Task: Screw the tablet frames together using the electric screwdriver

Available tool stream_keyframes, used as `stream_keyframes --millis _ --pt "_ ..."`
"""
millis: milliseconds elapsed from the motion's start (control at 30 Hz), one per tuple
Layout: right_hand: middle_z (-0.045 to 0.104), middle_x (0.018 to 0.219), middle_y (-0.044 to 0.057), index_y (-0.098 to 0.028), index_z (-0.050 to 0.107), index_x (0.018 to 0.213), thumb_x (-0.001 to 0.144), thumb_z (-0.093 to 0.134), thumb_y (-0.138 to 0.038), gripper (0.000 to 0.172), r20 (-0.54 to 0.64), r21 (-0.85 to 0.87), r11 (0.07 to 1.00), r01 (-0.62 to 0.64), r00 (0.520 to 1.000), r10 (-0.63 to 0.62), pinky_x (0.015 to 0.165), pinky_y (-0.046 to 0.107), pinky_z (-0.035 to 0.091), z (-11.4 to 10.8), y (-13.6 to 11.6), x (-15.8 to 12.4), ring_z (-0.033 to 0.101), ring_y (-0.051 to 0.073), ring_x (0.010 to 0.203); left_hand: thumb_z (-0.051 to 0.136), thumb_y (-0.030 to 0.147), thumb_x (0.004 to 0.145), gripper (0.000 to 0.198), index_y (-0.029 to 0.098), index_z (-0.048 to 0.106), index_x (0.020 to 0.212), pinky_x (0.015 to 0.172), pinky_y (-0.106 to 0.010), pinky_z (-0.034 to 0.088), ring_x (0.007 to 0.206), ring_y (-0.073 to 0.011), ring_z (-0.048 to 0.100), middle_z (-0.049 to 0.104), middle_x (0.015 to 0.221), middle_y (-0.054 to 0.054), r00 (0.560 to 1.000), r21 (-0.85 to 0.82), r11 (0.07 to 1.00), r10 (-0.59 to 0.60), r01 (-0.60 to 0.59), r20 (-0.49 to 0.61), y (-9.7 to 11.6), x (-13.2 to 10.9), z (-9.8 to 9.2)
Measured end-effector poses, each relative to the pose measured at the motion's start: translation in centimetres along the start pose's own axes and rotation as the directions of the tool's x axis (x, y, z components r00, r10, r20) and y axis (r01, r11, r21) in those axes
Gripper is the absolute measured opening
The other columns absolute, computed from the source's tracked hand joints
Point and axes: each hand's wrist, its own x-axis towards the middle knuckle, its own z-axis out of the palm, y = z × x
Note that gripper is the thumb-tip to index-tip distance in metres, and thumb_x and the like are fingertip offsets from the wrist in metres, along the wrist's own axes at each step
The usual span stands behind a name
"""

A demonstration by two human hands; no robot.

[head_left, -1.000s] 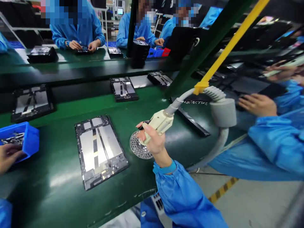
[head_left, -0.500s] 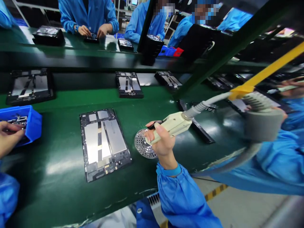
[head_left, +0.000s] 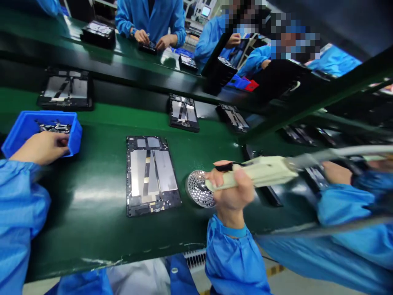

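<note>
At the left, my left hand (head_left: 43,146) reaches over the near wall of a blue bin (head_left: 76,137) filled with small metal parts (head_left: 57,128). Its fingers are curled together inside the bin, and what they pinch, if anything, is hidden. My right hand (head_left: 231,194) is wrapped round a cream electric screwdriver (head_left: 265,170) with a black lever and a grey cable. The screwdriver's front end points at a round perforated metal screw tray (head_left: 195,188); its tip is hard to make out. Between my hands an opened tablet (head_left: 167,170) lies flat, its silver battery and flat cables exposed.
More opened tablets (head_left: 184,112) stand in a row on the green bench (head_left: 92,229) behind. A slanted green post (head_left: 276,116) crosses the right side. A co-worker's sleeve (head_left: 344,205) is close at the right; other people in blue work across the bench.
The view has shifted, bringing the blue bin and my left hand further into sight. My left fingers now sit deeper in the bin. The screwdriver has tilted closer to level, still in my right hand.
</note>
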Motion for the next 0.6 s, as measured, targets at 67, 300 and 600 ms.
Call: stream_keyframes --millis 67,300,600 --pt "0.046 0.041 -0.005 -0.022 0.079 0.076 0.076 0.080 -0.056 0.034 0.074 0.041 0.999 -0.005 0.997 0.002 0.045 0.030 0.044 1.6 -1.1 -1.2 0.044 0.013 0.037 0.067 0.022 0.083 0.032 0.010 0.077 0.111 0.100 -0.027 0.049 0.092 -0.0165 0.069 0.073 0.080 0.007 0.996 0.073 0.995 -0.073 0.070 0.042 1.7 -0.8 -0.8" --pt "0.048 0.044 -0.004 -0.022 0.078 0.085 0.082 0.079 -0.055 0.034 0.348 0.064 0.985 -0.159 0.929 0.127 0.045 0.030 0.041 7.1 -1.1 -5.8 0.047 0.014 0.041 0.054 0.047 0.096 0.049 0.007 0.074 0.117 0.115 -0.039 0.041 0.123 -0.0238 0.063 0.073 0.106 0.005 0.991 -0.040 0.992 -0.121 0.118 -0.063 2.6 -2.8 -1.7" --pt "0.047 0.043 -0.005 -0.022 0.078 0.080 0.081 0.080 -0.054 0.032 0.366 0.031 0.981 -0.191 0.916 0.166 0.047 0.029 0.043 7.5 0.1 -6.2 0.047 0.014 0.040 0.057 0.040 0.091 0.055 -0.012 0.069 0.104 0.104 -0.037 0.040 0.109 -0.0221 0.068 0.070 0.095 0.001 0.916 -0.263 0.960 -0.190 0.097 -0.354 5.3 -4.1 -3.1"
